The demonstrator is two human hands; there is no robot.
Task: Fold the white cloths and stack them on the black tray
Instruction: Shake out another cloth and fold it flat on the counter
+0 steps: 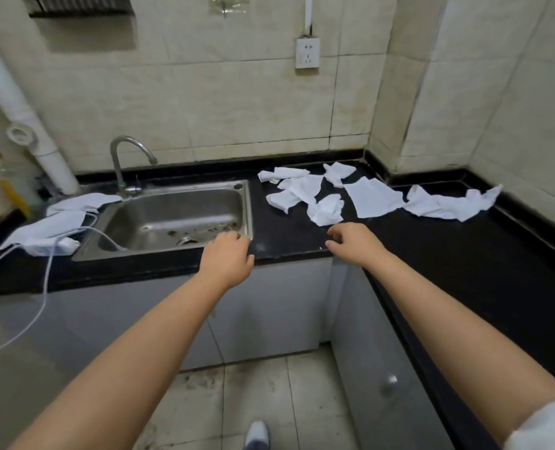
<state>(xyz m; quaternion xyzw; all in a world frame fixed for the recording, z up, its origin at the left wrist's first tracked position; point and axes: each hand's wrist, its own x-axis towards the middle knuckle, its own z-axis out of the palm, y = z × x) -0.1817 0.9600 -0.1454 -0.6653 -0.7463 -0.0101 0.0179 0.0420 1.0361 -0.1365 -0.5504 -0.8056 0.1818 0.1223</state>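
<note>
Several crumpled white cloths [305,191] lie scattered on the black counter [464,254] right of the sink, one flatter cloth [375,198] in the middle and a long one [448,204] further right. My left hand [227,254] hovers over the counter's front edge by the sink's right corner, fingers loosely curled, holding nothing. Just short of the nearest crumpled cloth [326,211], my right hand [354,240] hangs with fingers loosely curled, holding nothing. No black tray is in view.
A steel sink [172,216] with a curved tap [123,157] sits left of the cloths. More white cloth [52,225] and a white cable [45,287] lie left of the sink. Tiled walls close the corner at the right back. A wall socket [307,53] hangs above.
</note>
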